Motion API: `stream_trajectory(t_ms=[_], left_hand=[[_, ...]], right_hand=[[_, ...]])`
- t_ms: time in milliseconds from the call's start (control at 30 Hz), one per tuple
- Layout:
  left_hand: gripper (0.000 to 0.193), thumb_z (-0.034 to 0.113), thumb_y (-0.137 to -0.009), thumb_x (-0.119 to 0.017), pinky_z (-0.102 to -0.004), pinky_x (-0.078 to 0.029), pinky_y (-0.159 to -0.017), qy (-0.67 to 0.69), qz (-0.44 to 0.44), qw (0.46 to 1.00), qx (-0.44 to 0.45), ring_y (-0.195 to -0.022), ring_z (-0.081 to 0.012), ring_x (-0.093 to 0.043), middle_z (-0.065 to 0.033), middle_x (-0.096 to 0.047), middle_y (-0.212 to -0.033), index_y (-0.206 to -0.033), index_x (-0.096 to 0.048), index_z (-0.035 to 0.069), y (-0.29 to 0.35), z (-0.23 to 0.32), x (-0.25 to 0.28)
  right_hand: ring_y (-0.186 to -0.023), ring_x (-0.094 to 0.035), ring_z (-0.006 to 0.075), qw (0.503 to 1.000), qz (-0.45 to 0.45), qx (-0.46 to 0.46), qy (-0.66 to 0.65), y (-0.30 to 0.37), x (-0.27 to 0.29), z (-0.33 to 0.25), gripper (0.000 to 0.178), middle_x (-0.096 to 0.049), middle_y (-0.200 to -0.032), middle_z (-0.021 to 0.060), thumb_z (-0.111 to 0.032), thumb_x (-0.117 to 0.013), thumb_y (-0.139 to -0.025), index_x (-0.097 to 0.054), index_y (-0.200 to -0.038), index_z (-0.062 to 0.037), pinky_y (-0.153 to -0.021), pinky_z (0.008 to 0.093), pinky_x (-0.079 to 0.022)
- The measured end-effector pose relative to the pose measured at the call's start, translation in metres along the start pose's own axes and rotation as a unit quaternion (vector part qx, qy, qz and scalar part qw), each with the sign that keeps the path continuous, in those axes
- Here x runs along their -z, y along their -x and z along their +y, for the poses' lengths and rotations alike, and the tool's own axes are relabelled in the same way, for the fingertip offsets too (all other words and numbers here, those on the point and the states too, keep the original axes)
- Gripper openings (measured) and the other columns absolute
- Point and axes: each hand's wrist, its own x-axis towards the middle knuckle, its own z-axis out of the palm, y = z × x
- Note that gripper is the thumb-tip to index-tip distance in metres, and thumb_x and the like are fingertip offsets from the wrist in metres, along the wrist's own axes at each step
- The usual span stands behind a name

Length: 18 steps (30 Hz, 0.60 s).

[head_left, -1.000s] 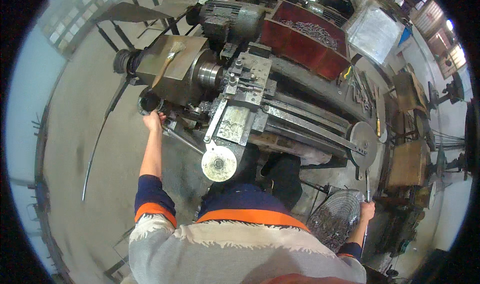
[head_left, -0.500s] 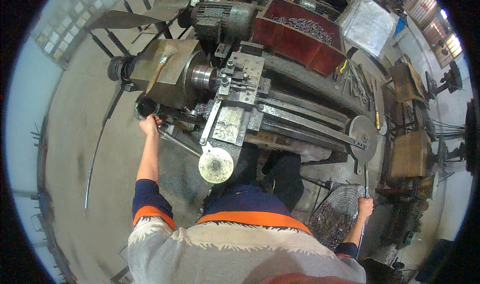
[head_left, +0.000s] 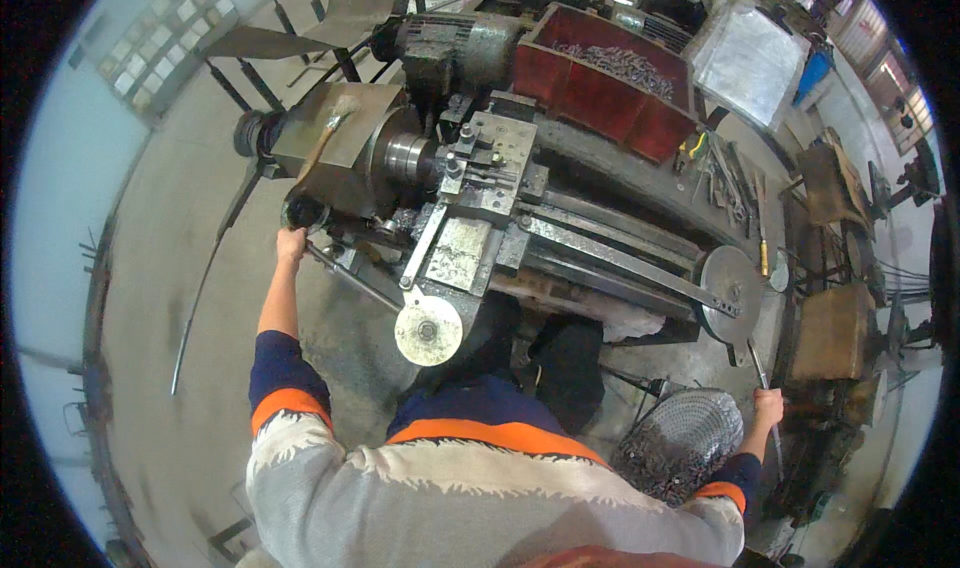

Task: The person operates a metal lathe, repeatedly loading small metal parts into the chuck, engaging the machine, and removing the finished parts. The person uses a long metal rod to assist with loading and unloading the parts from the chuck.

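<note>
A greasy grey metal lathe (head_left: 500, 188) fills the centre. At nine o'clock, its dark lever (head_left: 305, 211) is clasped by the left hand (head_left: 291, 244); at four o'clock, a thin steel rod (head_left: 762, 376) is gripped in the right hand (head_left: 768, 406). Both grips are unchanged since earlier; the view has shifted slightly.

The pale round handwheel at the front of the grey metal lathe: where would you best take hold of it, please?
Probably grip the pale round handwheel by its rim, coming from the operator's side: its flat face looks outward from the grey metal lathe, with the rim exposed all round.
</note>
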Motion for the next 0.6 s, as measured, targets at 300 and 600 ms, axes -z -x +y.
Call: stream_trajectory(t_ms=[300,600], left_hand=[[0.025,0.013,-0.076,-0.055,-0.0303,-0.045,-0.044,0.151,0.077,0.985,0.038,-0.050,-0.0170,-0.051,-0.0108,-0.054,-0.071,-0.088,-0.053,-0.008,0.126,-0.073,0.082],[0.013,0.001,-0.076,-0.047,-0.0360,-0.050,-0.050,0.307,0.179,0.932,0.074,-0.054,-0.0215,-0.054,-0.0128,-0.051,-0.072,-0.087,-0.044,-0.005,0.171,-0.097,0.080]], right_hand=[[-0.088,-0.060,0.0418,1.000,-0.004,-0.007,-0.023,0.012,-0.012,0.012,0.038,-0.062,-0.088,0.0261,-0.033,-0.053,-0.069,-0.063,-0.084,0.0010,-0.078,0.0479,-0.047],[-0.074,-0.063,0.0380,0.998,0.062,-0.028,0.014,0.088,-0.047,0.012,0.042,-0.065,-0.076,0.0172,-0.044,-0.060,-0.071,-0.060,-0.078,-0.0028,-0.069,0.0459,-0.051]])
